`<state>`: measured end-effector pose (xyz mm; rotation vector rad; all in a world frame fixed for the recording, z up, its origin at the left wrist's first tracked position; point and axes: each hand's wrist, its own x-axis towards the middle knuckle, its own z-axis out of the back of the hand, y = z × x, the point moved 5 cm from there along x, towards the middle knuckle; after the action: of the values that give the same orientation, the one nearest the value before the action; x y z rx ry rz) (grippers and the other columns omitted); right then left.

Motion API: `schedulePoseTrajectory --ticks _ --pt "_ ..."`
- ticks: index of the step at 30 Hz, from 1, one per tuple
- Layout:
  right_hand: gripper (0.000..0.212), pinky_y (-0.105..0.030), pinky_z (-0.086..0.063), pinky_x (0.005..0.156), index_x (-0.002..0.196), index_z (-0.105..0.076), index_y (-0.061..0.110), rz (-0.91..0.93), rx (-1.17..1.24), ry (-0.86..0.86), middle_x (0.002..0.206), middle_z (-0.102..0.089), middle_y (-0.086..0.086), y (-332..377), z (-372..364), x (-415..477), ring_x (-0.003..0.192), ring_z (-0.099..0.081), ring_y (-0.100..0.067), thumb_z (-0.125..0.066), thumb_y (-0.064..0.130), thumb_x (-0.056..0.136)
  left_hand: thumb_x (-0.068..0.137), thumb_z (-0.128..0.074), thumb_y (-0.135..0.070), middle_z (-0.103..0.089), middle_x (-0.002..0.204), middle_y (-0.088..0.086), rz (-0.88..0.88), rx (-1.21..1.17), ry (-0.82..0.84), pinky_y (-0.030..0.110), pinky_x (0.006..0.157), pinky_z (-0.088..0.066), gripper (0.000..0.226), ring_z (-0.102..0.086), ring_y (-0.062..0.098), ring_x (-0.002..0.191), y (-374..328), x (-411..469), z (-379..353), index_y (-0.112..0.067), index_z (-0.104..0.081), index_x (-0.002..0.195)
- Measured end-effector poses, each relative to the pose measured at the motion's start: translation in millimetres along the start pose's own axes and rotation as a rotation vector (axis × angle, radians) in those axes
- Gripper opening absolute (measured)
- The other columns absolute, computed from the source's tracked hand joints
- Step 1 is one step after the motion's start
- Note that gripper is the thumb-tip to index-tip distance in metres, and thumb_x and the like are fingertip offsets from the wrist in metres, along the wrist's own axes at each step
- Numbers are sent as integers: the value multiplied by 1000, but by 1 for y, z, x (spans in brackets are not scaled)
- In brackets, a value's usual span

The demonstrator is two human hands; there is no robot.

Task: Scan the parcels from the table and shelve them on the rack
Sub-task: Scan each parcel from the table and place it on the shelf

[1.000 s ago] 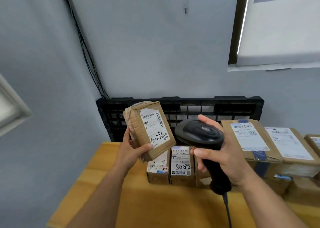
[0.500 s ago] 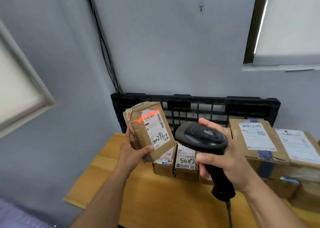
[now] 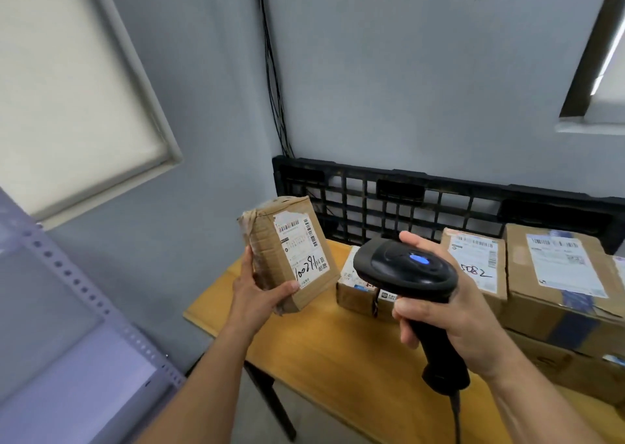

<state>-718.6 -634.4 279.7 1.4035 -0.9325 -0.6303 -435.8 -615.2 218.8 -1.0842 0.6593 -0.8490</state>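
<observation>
— Cardboard, taped and crumpled at the top corner: the small parcel (image 3: 287, 254) is up off the table (image 3: 338, 359), held in the air by the left hand (image 3: 258, 295), thumb pressed on its near lower face, fingers up its left side.
— Heavy, would you say?
— Light, I'd guess; one hand carries it tilted without strain. It looks stiff enough, but the tape seems slick, so I'd grip across the bare cardboard sides and keep off the label (image 3: 299, 251).
— And the other hand?
— The right hand (image 3: 453, 322) is clenched round the handle of the black barcode scanner (image 3: 402, 271), blue lamp lit, just right of the parcel, not touching it.
— Room to shelve?
— The lavender rack (image 3: 88, 295) stands at the near left, its perforated upright foremost, with open air between it and the parcel. On the right, the other parcels (image 3: 558, 274) crowd the table's far side against a black pallet (image 3: 439, 200). I'd swing left, minding the table's left corner and the scanner's cable (image 3: 455, 416).
</observation>
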Motion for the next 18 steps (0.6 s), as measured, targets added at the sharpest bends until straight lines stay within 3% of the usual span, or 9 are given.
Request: schedulePoseTrajectory --ticks 3,7,10,14,18 --pt "106 -37 -55 53 142 -37 36 -16 31 46 76 -71 -12 -2 -15 3 53 -62 -34 -93 44 53 65 -88 -28 -37 151 8 -12 -4 -41 52 108 -40 118 -41 29 135 6 -7 18 -32 -11 154" --pt "105 -39 -55 53 140 -40 42 -18 51 88 88 -71 -15 1 -40 16 56 -63 -35 -94 46 50 69 -87 -23 -43 148 7 -36 -38 -96 45 106 -38 114 -41 27 134 9 -14 44 -31 -12 154" --pt "102 -41 -53 52 140 -42 43 -2 44 130 89 -72 -13 6 -67 31 56 -63 -37 -94 39 52 58 -90 -40 -45 146 8 -28 -66 -136 46 104 -44 124 -46 27 131 12 -17 74 -40 -11 153" --pt "94 -40 -51 49 141 -42 38 26 3 179 79 -70 -14 10 -113 51 53 -60 -37 -88 16 62 69 -86 -20 -49 142 8 -64 -110 -208 30 88 -48 111 -52 24 125 14 -21 126 -35 -15 153" --pt "90 -38 -51 48 140 -40 36 61 -11 273 74 -67 -18 13 -172 71 53 -58 -37 -79 3 67 72 -84 -18 -52 136 2 -111 -138 -309 17 74 -47 104 -54 15 116 13 -31 189 -38 -20 150"
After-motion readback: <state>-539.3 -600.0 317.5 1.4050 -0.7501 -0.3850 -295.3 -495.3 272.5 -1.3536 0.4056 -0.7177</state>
